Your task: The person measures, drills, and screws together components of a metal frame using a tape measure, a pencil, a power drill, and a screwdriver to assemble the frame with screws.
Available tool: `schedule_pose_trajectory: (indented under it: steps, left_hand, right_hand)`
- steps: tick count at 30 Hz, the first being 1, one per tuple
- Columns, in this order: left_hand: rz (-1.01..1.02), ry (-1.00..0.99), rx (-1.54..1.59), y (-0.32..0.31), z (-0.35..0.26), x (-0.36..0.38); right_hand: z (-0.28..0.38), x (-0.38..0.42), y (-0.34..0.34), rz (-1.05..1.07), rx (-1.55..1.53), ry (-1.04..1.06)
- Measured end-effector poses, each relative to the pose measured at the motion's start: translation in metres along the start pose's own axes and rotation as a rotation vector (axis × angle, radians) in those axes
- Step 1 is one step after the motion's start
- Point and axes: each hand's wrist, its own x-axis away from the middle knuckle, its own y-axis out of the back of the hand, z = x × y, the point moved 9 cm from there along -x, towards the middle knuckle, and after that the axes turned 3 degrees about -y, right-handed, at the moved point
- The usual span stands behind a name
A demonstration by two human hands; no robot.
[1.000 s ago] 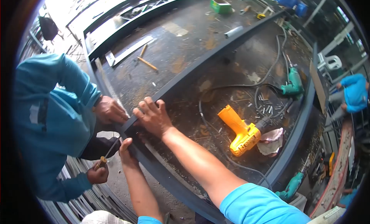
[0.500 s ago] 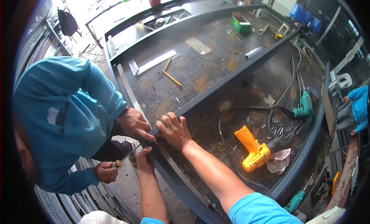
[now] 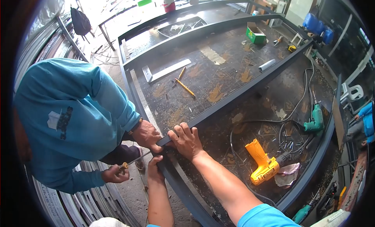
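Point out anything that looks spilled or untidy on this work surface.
Small metal pieces lie strewn in no order near the upper green drill, as if spilled. A crumpled cloth lies beside the yellow drill, looking dropped rather than put away.

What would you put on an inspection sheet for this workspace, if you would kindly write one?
Surface: dark tabletop, stained and strewn with debris.
Job's things: dark metal bar, its near end at the frame side; long-shafted tool aimed at that corner.
Clutter: yellow drill, teal drill, pale cloth, green box, pencil-like sticks, small metal pieces.
Hands: right hand curled over the bar; left hand at the corner, fingers partly hidden; co-worker's upper hand beside it, lower hand holding the tool.
Cables: dark cable looped across the tabletop.
Surroundings: co-worker and metal lengths at left, white chair at right.
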Motion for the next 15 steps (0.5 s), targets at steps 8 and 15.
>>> schedule_pose_trajectory:
  steps: [8,15]
  left_hand:
    - [0.052,-0.001,0.021,-0.012,-0.001,0.004]
    - [0.066,0.016,0.017,-0.005,0.002,0.001]
  right_hand:
    - [-0.001,-0.001,0.002,-0.018,0.020,0.009]
    - [-0.001,0.000,-0.001,-0.018,0.026,-0.003]
